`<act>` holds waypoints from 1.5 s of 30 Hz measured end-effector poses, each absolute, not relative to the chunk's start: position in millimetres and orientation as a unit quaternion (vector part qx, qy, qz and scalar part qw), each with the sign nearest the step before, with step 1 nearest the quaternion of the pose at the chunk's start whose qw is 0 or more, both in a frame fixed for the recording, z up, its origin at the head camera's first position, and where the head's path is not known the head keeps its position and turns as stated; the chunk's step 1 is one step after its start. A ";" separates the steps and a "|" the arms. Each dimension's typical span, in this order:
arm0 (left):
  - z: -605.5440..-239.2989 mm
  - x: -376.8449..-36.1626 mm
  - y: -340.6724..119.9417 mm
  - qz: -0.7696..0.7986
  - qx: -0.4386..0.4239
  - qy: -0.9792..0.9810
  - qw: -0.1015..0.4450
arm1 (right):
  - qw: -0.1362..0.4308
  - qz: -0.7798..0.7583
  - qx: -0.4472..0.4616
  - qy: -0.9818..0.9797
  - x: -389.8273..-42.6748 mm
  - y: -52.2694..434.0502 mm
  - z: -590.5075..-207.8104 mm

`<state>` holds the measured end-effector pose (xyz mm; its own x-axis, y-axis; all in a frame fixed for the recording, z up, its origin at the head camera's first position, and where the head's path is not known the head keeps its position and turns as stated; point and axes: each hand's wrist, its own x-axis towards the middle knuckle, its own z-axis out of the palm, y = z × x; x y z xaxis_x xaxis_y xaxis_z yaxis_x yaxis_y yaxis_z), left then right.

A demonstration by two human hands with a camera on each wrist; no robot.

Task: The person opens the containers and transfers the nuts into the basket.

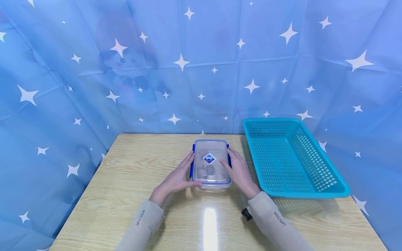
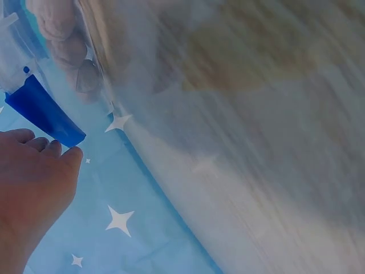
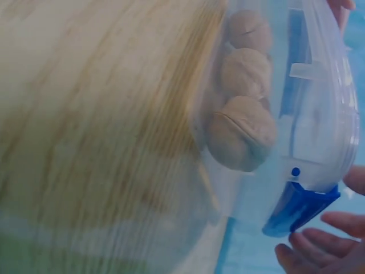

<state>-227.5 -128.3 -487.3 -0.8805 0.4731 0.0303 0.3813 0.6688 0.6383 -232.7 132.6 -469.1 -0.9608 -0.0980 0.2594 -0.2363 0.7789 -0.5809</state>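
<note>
A clear plastic food container (image 1: 201, 176) with a blue-rimmed lid stands on the table, between both hands. My left hand (image 1: 177, 177) holds its left side, with the thumb along the front corner. At the right side my right hand (image 1: 240, 170) has its thumb over the lid and its fingers by the side clip. The left wrist view shows fingertips right at a blue clip (image 2: 45, 114), which slants outward. In the right wrist view another blue clip (image 3: 302, 208) also slants out, with fingers just under it. Through the clear wall show several walnuts (image 3: 242, 134).
A turquoise plastic basket (image 1: 333, 167) with perforated walls stands to the right of the container, near the right forearm. The wooden table (image 1: 125, 195) ends at a blue, star-patterned curtain (image 1: 213, 87) behind and at both sides.
</note>
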 end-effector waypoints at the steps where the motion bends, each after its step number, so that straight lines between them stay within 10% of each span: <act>1: -488.0 -227.6 -128.2 0.332 0.234 0.911 0.070 | 0.105 0.321 0.085 -0.937 -232.6 132.6 -470.1; 45: -492.3 -229.2 -127.3 0.323 0.216 0.918 0.074 | 0.072 0.446 0.001 -0.892 -231.9 131.6 -487.8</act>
<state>-229.2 -127.3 -492.3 -0.8954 0.4453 0.0028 0.3492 0.6983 0.6249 -231.9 131.6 -487.8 -0.9898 0.0618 0.1287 -0.0659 0.6020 -0.7957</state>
